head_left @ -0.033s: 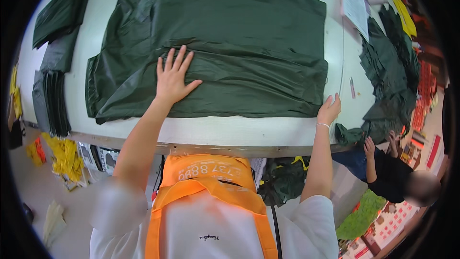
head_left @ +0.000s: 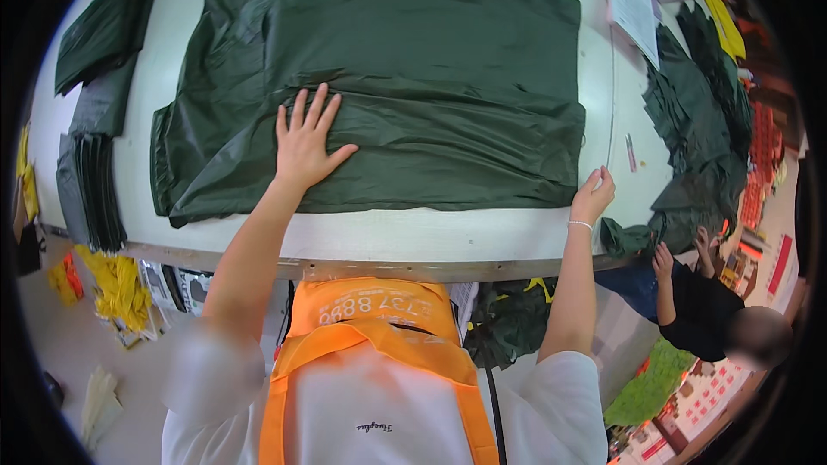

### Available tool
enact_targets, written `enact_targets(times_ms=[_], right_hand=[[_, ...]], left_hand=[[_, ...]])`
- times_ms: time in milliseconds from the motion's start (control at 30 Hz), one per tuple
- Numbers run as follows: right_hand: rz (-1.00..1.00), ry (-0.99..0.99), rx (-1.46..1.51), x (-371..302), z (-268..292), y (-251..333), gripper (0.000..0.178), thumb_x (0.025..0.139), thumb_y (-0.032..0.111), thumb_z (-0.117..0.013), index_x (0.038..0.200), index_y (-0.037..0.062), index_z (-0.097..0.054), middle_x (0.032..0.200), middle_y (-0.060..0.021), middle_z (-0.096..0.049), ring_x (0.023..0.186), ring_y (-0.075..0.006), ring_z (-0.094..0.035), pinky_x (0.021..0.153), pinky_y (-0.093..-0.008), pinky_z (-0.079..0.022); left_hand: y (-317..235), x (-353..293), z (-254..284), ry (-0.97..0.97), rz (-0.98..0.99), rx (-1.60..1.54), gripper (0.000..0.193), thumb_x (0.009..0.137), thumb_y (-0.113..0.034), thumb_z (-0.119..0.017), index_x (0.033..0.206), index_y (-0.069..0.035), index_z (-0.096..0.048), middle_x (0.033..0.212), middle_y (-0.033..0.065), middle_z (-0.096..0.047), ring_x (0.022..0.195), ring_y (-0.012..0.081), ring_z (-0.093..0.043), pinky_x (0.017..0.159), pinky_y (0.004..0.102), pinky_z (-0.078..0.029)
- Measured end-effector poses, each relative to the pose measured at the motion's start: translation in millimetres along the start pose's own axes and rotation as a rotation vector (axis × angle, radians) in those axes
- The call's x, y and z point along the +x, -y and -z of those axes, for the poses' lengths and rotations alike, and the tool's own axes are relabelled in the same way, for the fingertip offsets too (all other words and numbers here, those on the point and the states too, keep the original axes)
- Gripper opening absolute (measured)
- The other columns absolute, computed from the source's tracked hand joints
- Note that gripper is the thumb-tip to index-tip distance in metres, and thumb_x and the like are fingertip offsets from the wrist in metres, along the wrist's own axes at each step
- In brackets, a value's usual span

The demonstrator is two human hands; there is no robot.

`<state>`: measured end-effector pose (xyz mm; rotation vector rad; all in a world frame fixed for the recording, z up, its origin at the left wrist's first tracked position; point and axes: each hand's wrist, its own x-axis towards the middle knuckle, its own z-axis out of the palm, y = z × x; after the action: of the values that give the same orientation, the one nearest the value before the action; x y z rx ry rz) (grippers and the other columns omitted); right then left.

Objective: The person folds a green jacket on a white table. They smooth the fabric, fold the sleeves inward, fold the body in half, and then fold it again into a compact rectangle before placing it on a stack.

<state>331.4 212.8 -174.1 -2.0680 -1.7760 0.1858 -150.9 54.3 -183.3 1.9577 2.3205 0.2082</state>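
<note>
A dark green garment (head_left: 431, 43) of thin, slightly shiny fabric lies spread across the white table (head_left: 396, 237), with creases running along its near half. Flat on its left-middle part rests my left hand (head_left: 303, 148), palm down and fingers spread. My right hand (head_left: 593, 196) is at the garment's near right corner, touching or just beside the edge. Its thumb and fingertips are pinched together. What they hold, if anything, is too small to make out.
Folded dark green pieces (head_left: 95, 39) are stacked on the table's left. At the right lie a paper sheet (head_left: 633, 13), a small pen-like tool (head_left: 631, 153) and a heap of dark green fabric (head_left: 693, 120). A co-worker (head_left: 698, 314) stands beyond, right.
The fingers of my right hand have drawn closer together at the corner. My left hand stays flat on the garment. The whole view has shifted slightly.
</note>
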Motion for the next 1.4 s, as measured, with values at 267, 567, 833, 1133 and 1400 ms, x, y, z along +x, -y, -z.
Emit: enact_targets(times_ms=[267,567,833,1133,1400], right_hand=[[0.620,-0.060,0.162,-23.1,-7.6,122.5,0.044,0.090,0.017,-0.053,0.131,0.0015,-0.044,0.133,-0.0181,-0.046,0.123,-0.0352,-0.042,0.103,-0.0459,-0.031],[0.905,0.157,-0.268,118.3,-100.7,270.5,0.060,0.086,-0.006,-0.046,0.140,0.0183,-0.037,0.145,-0.0068,-0.035,0.135,-0.0267,-0.031,0.109,-0.0467,-0.026],[0.630,0.596,-0.527,214.6,-140.6,320.2,0.083,0.068,0.009,-0.077,0.139,0.0170,-0.035,0.128,-0.0125,-0.053,0.121,-0.0274,-0.048,0.107,-0.0444,-0.031],[0.916,0.083,-0.383,169.4,-57.5,250.7,0.033,0.072,0.007,-0.069,0.104,0.0121,-0.064,0.091,-0.0048,-0.061,0.089,-0.0232,-0.059,0.075,-0.0332,-0.040],[1.136,0.117,-0.110,3.4,48.3,132.3,0.043,0.058,-0.004,-0.059,0.099,0.0076,-0.063,0.092,-0.0070,-0.056,0.086,-0.0262,-0.055,0.077,-0.0384,-0.039]], left_hand=[[7.8,5.0,12.7,-0.070,-0.046,-0.224,0.078,0.073,-0.040,-0.071,0.138,-0.011,-0.039,0.146,0.0089,-0.034,0.133,0.0304,-0.031,0.107,0.0522,-0.023],[230.1,153.0,50.1,-0.226,0.742,-0.059,0.099,0.066,-0.054,-0.072,0.140,-0.003,-0.030,0.133,0.0225,-0.044,0.122,0.0370,-0.044,0.099,0.0452,-0.039],[265.8,238.4,46.1,0.003,0.550,-0.813,0.071,0.069,-0.046,-0.077,0.110,0.008,-0.057,0.106,0.0197,-0.064,0.094,0.0296,-0.063,0.086,0.0379,-0.048],[227.4,154.2,121.5,-0.394,0.416,0.254,0.056,0.082,-0.051,-0.062,0.077,0.006,-0.062,0.076,0.0258,-0.061,0.074,0.0411,-0.060,0.064,0.0460,-0.046],[177.1,-121.8,102.7,-0.606,0.102,-0.139,0.049,0.070,-0.019,-0.070,0.114,-0.001,-0.058,0.121,0.0236,-0.054,0.112,0.0399,-0.051,0.097,0.0448,-0.038]])
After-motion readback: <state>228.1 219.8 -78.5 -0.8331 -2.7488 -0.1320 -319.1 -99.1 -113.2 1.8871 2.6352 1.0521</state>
